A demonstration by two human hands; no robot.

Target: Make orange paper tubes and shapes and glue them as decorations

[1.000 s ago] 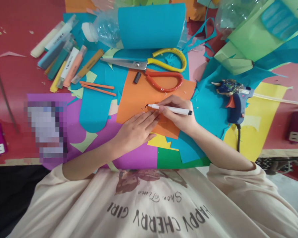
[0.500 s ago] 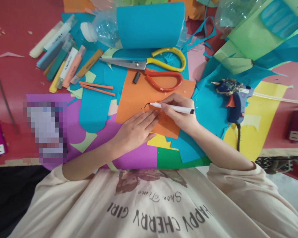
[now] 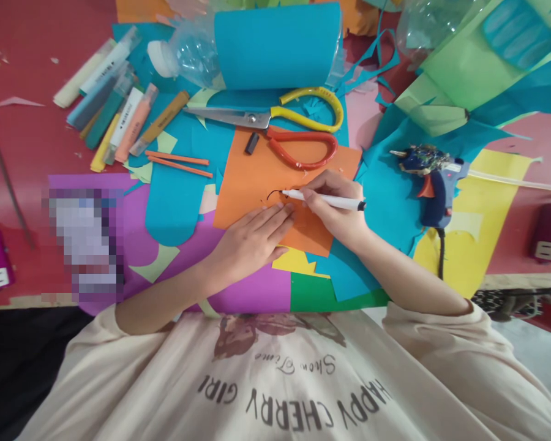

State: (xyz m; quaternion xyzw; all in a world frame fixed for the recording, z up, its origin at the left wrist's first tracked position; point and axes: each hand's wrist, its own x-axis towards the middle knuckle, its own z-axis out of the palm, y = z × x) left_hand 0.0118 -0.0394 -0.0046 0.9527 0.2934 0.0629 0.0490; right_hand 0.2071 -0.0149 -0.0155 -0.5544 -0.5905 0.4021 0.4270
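My right hand (image 3: 337, 211) grips a white marker pen (image 3: 330, 200) with a black end, its tip touching an orange paper sheet (image 3: 252, 177) at the end of a short black drawn line. My left hand (image 3: 250, 242) lies flat on the lower edge of that orange sheet, fingers stretched out and pressed on it, just left of the pen tip. The orange sheet rests on purple, blue, yellow and green sheets.
Scissors with a yellow and a red handle (image 3: 298, 125) lie just beyond the orange sheet. A blue glue gun (image 3: 434, 180) sits to the right. Several markers and sticks (image 3: 114, 104) lie at the far left. A plastic bottle wrapped in blue paper (image 3: 257, 49) lies at the back.
The pen and my right hand have shifted a little to the right, and the black line on the orange sheet has grown longer. My left hand has stayed put.
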